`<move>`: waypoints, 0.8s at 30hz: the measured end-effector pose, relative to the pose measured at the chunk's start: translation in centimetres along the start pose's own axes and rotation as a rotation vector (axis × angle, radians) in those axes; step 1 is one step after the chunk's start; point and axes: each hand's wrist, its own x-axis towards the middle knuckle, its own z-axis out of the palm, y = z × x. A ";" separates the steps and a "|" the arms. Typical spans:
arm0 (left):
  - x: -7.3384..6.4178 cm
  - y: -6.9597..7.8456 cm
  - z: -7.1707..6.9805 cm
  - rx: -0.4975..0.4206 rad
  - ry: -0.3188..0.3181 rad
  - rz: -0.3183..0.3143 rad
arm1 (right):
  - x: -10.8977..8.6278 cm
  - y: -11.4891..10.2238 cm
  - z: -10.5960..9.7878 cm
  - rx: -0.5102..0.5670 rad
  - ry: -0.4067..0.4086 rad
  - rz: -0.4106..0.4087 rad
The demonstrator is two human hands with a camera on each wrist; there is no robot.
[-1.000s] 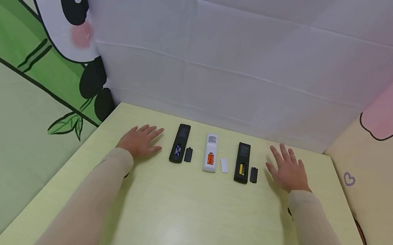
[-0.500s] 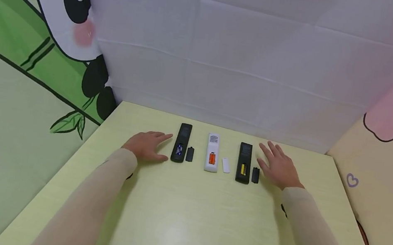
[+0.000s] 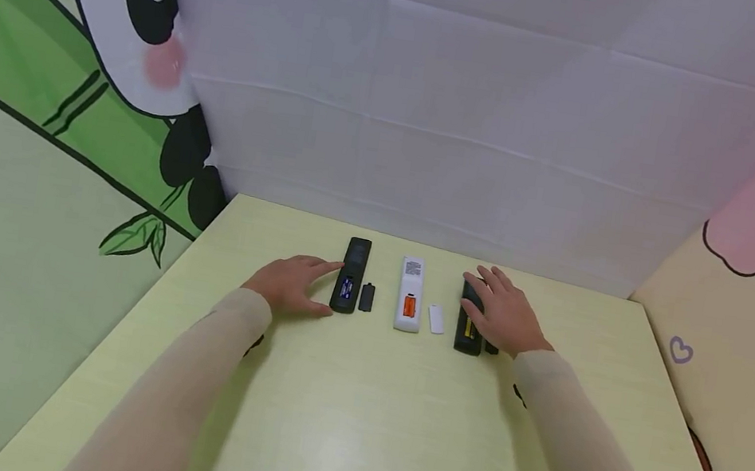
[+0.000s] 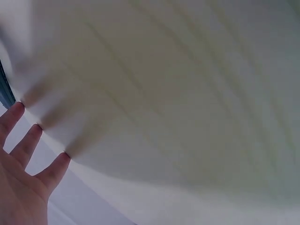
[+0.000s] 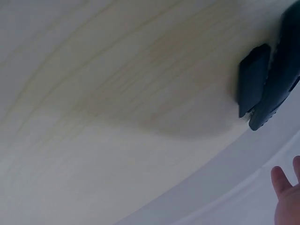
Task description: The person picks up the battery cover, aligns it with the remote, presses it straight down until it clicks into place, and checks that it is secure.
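Note:
My left hand is at the left side of a black remote control, its index fingertip at the remote's edge; contact is unclear. The fingers are extended. That remote's open battery bay shows blue batteries, and its black battery cover lies to the right. Over the right-hand black remote control reaches my right hand, fingers extended and hiding its upper part. Yellow batteries show in that remote. Its black cover lies beside it in the right wrist view, partly hidden in the head view.
Between the black remotes lies a white remote control with orange batteries and a white cover beside it. The pale wooden table meets a white cloth backdrop at the back and printed cloths at both sides.
My right hand has moved left, from beside the right-hand black remote to over it. My left hand has moved right, up to the left black remote. The remotes have stayed in place.

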 end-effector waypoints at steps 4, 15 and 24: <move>-0.1 0.4 -0.1 -0.007 -0.006 0.003 | 1.1 -1.6 0.2 0.024 0.007 -0.020; 0.1 0.4 0.5 -0.019 0.011 0.020 | 3.1 -5.8 1.0 0.099 -0.012 -0.051; -0.2 0.5 0.5 -0.030 0.016 0.023 | 5.3 -9.2 2.2 0.150 -0.026 -0.067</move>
